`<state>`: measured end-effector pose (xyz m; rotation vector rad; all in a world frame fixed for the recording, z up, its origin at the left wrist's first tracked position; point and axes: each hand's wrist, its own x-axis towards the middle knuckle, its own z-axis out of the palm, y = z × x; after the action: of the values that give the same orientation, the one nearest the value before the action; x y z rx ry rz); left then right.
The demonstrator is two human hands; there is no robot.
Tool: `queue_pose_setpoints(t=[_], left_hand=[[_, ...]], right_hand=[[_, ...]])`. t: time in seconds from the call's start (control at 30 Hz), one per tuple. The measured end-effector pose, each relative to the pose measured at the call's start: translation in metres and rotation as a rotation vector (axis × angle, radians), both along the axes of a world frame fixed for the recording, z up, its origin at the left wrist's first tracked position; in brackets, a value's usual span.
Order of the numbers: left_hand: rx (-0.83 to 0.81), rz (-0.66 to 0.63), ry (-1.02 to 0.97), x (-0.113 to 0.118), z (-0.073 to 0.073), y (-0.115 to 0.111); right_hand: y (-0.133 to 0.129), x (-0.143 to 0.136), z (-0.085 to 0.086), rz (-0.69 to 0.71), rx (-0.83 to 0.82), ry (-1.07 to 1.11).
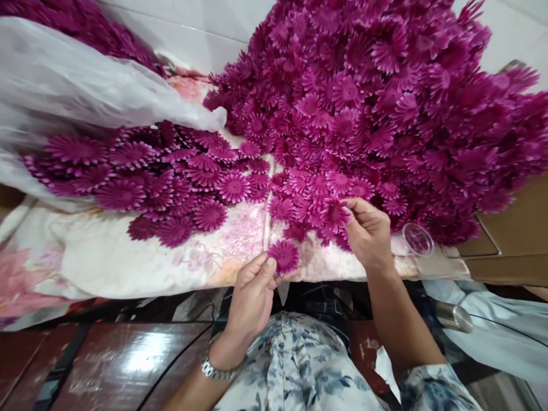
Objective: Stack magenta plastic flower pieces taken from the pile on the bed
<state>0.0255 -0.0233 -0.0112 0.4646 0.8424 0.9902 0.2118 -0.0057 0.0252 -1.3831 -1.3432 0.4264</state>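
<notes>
My left hand (256,288) pinches a magenta artificial flower (284,257) by its edge between thumb and fingers, over the front edge of the cloth. A second artificial flower (335,214) is gripped at its rim by my right hand (369,228), just in front of the big pile. That large heap of loose magenta flowers (351,120) rises behind both hands and spreads to the right. To the left, a lower group of flatter, layered flowers (171,177) lies on the cloth.
A pale floral cloth (98,251) covers the table. White plastic sheeting (85,91) drapes over the left side. Right of my right hand sits a small clear round container (417,240), with a cardboard box (514,228) farther right. White tiles (188,23) stand behind.
</notes>
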Motion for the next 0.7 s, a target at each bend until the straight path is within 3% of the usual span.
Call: queue_pose_setpoints(t=[0.13, 0.4, 0.53, 0.7], left_hand=[[0.050, 0.036, -0.021, 0.006, 0.001, 0.000], [0.154, -0.092, 0.016, 0.007, -0.012, -0.002], [0.208, -0.027, 0.146, 0.006, -0.022, 0.000], [0.210, 0.030, 0.138, 0.008, -0.022, 0.003]], right_hand=[[-0.014, -0.020, -0.011, 0.097, 0.003, -0.237], [-0.030, -0.048, -0.036, 0.161, 0.109, -0.632], [-0.033, -0.051, -0.040, 0.174, 0.086, -0.684], [-0.033, -0.048, -0.038, 0.205, 0.008, -0.659]])
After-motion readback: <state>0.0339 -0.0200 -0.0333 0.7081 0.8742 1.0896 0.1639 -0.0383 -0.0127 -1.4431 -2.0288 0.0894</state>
